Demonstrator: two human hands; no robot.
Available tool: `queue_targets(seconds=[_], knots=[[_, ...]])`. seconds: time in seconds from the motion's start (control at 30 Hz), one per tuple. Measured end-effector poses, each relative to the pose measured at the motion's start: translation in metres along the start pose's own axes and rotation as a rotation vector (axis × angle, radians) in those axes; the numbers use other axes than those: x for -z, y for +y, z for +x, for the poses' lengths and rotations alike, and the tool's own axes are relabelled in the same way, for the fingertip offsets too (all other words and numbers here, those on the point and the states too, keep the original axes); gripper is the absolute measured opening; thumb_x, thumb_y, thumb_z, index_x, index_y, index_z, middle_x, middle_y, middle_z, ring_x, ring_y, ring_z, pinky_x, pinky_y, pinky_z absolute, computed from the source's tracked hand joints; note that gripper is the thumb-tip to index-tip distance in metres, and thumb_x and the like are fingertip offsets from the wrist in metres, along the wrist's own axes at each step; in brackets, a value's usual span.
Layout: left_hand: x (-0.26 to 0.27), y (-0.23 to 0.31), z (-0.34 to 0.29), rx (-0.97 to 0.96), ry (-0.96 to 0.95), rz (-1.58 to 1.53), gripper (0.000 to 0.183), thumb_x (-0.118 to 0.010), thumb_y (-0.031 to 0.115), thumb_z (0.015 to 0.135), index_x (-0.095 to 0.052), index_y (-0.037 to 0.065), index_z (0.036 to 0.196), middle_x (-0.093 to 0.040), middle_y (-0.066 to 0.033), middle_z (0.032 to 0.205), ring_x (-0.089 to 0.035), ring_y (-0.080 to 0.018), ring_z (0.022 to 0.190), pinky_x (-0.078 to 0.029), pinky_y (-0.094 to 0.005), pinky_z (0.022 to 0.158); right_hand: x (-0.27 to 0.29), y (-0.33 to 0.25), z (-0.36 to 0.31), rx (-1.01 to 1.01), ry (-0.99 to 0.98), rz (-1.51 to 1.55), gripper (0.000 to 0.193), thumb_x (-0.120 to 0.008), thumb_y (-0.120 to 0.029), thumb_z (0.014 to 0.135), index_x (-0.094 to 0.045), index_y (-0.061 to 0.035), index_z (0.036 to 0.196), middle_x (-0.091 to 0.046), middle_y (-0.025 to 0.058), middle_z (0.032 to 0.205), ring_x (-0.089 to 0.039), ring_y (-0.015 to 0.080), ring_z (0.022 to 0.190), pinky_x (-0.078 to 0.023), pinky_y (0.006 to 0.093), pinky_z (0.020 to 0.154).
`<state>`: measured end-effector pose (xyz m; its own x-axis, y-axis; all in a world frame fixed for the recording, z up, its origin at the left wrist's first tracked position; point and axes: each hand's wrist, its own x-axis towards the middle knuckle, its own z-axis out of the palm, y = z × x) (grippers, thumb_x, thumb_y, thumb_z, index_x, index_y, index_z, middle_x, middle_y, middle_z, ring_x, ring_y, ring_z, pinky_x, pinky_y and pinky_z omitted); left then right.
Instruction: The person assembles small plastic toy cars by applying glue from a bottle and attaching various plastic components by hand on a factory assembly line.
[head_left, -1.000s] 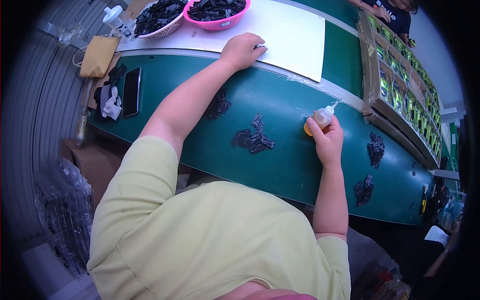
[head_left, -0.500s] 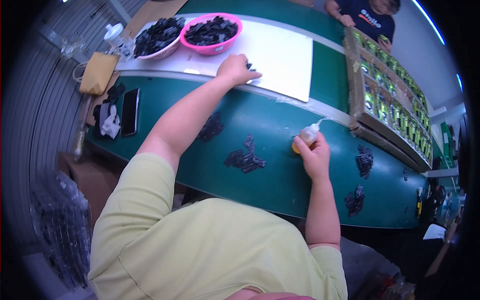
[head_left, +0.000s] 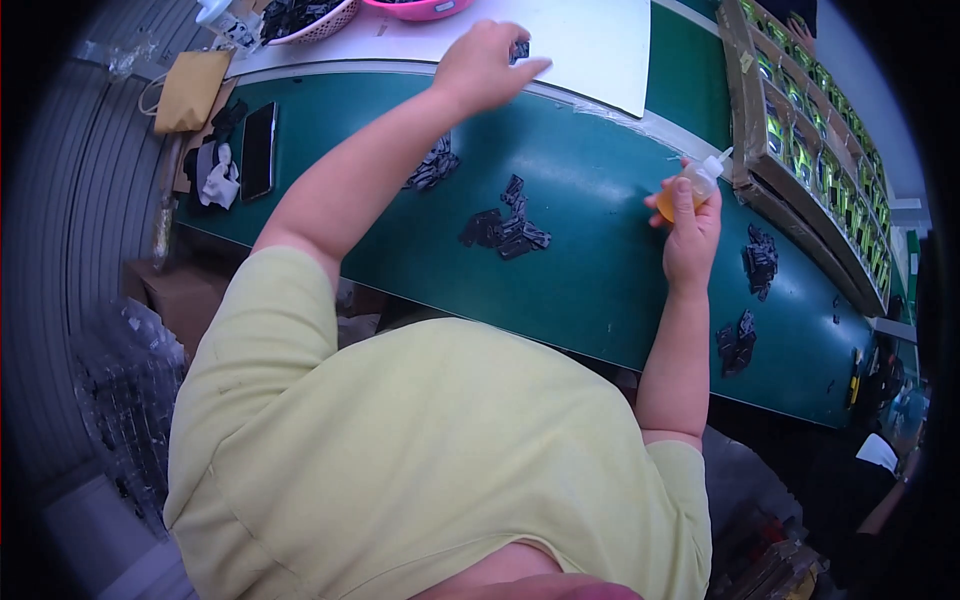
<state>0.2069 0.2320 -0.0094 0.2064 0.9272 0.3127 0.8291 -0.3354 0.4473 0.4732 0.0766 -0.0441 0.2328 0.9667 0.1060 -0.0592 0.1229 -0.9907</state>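
While the left hand (head_left: 478, 72), slightly blurred, has its grip pinching a small black piece (head_left: 519, 51) over the white board (head_left: 592, 58), the right hand (head_left: 692, 238) keeps its grip wrapped round a squeeze bottle (head_left: 705, 177) of orange liquid, tilted over the green desk (head_left: 590, 300) with its nozzle toward the cardboard box (head_left: 748, 110). One heap of black pieces (head_left: 512, 232) lies on the desk between the arms, and a pink bowl (head_left: 420, 10) and a pale basket (head_left: 335, 28) stand on the board, farther left than the left hand, with a phone (head_left: 259, 152) lying at the desk's left end.
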Motion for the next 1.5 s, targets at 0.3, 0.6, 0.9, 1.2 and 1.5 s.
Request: queue_targets(seconds=[0.3,0.6,0.9,1.2,1.5], knots=[[0.012,0.020,-0.167,-0.506,-0.481,0.226,0.074,-0.051,0.054,0.092,-0.035,0.006,0.146,-0.025,-0.0194,0.155,-0.018,-0.0330,0.146,-0.018,-0.0509,0.117,-0.022,0.000,-0.003,-0.105,-0.038,0.043,0.042,-0.054,-0.038,0.098,-0.044,-0.0037,0.120,-0.059,0.0051,0.084,-0.053,0.0087,0.060,-0.042,0.0200,0.053],[-0.016,0.047,-0.150,-0.446,-0.383,0.018,0.059,-0.050,0.041,0.096,-0.039,0.005,0.142,-0.029,-0.0215,0.152,-0.026,-0.0351,0.143,-0.019,-0.0549,0.115,-0.019,0.008,-0.013,-0.092,0.011,0.018,0.035,-0.054,-0.032,0.099,-0.045,-0.0041,0.117,-0.057,0.0049,0.081,-0.051,0.0089,0.056,-0.040,0.0201,0.049],[0.044,-0.058,0.033,-0.311,0.421,0.009,0.041,-0.073,0.033,0.078,-0.064,0.001,0.101,-0.063,-0.0155,0.111,-0.057,-0.0326,0.109,-0.046,-0.0417,0.096,-0.018,0.004,-0.006,-0.157,0.068,0.052,0.032,-0.052,-0.034,0.099,-0.047,-0.0061,0.114,-0.058,0.0047,0.079,-0.051,0.0091,0.054,-0.040,0.0202,0.047],[0.046,-0.117,0.143,0.290,-0.261,0.356,0.103,-0.061,0.083,0.059,-0.041,0.033,0.146,-0.042,-0.0145,0.146,-0.045,-0.0308,0.132,-0.037,-0.0443,0.109,-0.016,0.008,-0.006,-0.192,0.046,0.036,0.033,-0.053,-0.033,0.099,-0.047,-0.0059,0.116,-0.058,0.0048,0.079,-0.052,0.0089,0.054,-0.040,0.0195,0.046],[0.029,-0.157,0.162,0.058,-0.259,0.311,0.094,-0.067,0.067,0.063,-0.050,0.016,0.141,-0.052,-0.0200,0.138,-0.051,-0.0320,0.126,-0.040,-0.0405,0.106,-0.017,0.009,-0.003,-0.268,0.058,0.052,0.035,-0.059,-0.027,0.096,-0.047,-0.0055,0.121,-0.058,0.0053,0.081,-0.052,0.0103,0.053,-0.040,0.0217,0.045]])
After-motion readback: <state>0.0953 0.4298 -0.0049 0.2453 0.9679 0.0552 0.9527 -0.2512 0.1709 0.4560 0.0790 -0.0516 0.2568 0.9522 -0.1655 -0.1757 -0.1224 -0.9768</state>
